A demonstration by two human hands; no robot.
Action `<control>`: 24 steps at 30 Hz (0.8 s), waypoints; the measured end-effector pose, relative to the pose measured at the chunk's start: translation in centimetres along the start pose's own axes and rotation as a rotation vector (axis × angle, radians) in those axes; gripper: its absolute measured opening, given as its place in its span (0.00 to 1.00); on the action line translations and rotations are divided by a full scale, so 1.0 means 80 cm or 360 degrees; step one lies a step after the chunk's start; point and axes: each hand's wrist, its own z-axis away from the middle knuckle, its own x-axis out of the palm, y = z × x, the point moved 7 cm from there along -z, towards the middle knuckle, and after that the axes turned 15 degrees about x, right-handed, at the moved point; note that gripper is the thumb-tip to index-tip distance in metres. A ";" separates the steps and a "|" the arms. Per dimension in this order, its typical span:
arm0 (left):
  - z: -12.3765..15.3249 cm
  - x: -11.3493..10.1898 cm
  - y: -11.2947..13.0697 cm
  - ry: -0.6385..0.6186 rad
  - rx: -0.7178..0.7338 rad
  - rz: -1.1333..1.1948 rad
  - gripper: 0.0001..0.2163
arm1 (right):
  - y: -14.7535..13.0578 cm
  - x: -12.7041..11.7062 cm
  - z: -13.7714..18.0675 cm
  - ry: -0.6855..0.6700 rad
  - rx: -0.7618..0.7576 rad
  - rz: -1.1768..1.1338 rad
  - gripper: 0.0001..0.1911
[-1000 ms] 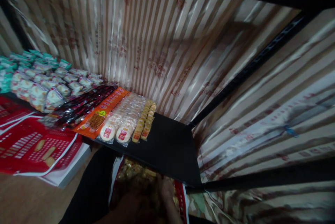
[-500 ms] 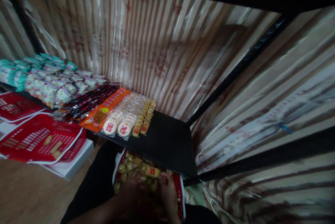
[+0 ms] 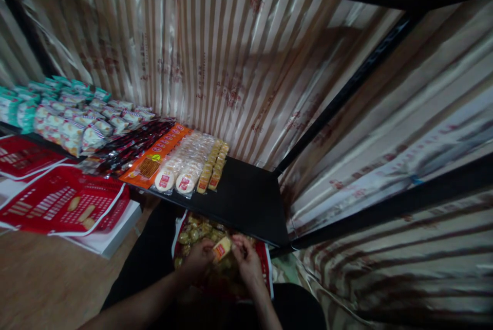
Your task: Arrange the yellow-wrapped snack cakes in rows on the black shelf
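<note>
A small yellow wrapped snack packet (image 3: 222,250) with a red label is held up between my hands, above a red basket (image 3: 267,268) on my lap. My left hand (image 3: 201,257) pinches its left end. At the packet's right end are the bent, closed fingers of my right hand (image 3: 247,259). Many similar wrapped snacks (image 3: 188,233) fill the basket below, partly hidden by my hands and the shelf edge. On the black shelf (image 3: 252,199) just ahead, two rows of yellow packets (image 3: 210,169) stand beside rows of round white crackers (image 3: 185,183).
Farther left on the shelf lie an orange snack bag (image 3: 148,166), dark wrapped sticks (image 3: 133,146) and white and teal packets (image 3: 61,124). Another red basket (image 3: 50,206) with a few snacks rests on a white box (image 3: 119,232) at left. A black shelf post (image 3: 342,93) rises at right.
Both hands have risen slightly out of the basket, bringing the yellow packet up between them. It has turned from nearly level to tilted. The view has shifted a little.
</note>
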 end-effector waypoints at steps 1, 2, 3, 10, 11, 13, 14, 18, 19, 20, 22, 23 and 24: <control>0.000 -0.002 0.001 0.0058 -0.0033 0.0107 0.10 | -0.005 0.000 0.000 0.0029 0.0005 -0.0040 0.17; -0.001 -0.005 0.003 0.0120 -0.0043 0.0199 0.11 | -0.009 0.000 0.001 0.0068 0.0014 -0.0087 0.19; -0.002 -0.008 0.008 0.0178 -0.0038 0.0274 0.12 | -0.013 0.001 0.001 0.0103 0.0026 -0.0132 0.21; -0.022 -0.025 0.048 0.0391 0.0162 0.0386 0.16 | -0.033 0.046 -0.004 -0.0047 0.0030 -0.0115 0.25; -0.024 -0.027 0.051 0.0398 0.0185 0.0358 0.15 | -0.036 0.052 -0.007 -0.0065 0.0011 -0.0093 0.25; -0.027 -0.031 0.057 0.0402 0.0241 0.0278 0.14 | -0.042 0.056 -0.011 -0.0032 -0.0027 -0.0018 0.26; -0.029 -0.034 0.061 0.0389 0.0270 0.0222 0.13 | -0.047 0.053 -0.012 0.0058 -0.0072 0.0063 0.28; -0.031 -0.054 0.079 0.0347 0.0332 -0.0222 0.10 | -0.092 0.039 0.002 0.0515 -0.0601 0.0707 0.28; -0.032 -0.059 0.087 0.0317 0.0379 -0.0368 0.10 | -0.102 0.043 0.008 0.0508 -0.0760 0.0882 0.25; -0.033 -0.063 0.097 0.0264 0.0448 -0.0509 0.11 | -0.110 0.049 0.012 0.0452 -0.0884 0.1031 0.23; -0.036 -0.064 0.120 0.0075 0.0640 -0.0743 0.12 | -0.117 0.059 0.017 0.0300 -0.0997 0.1247 0.21; -0.037 -0.063 0.131 -0.0041 0.0738 -0.0838 0.13 | -0.118 0.062 0.018 0.0244 -0.1002 0.1315 0.21; -0.038 -0.061 0.140 -0.0157 0.0824 -0.0924 0.13 | -0.119 0.064 0.018 0.0207 -0.0991 0.1357 0.21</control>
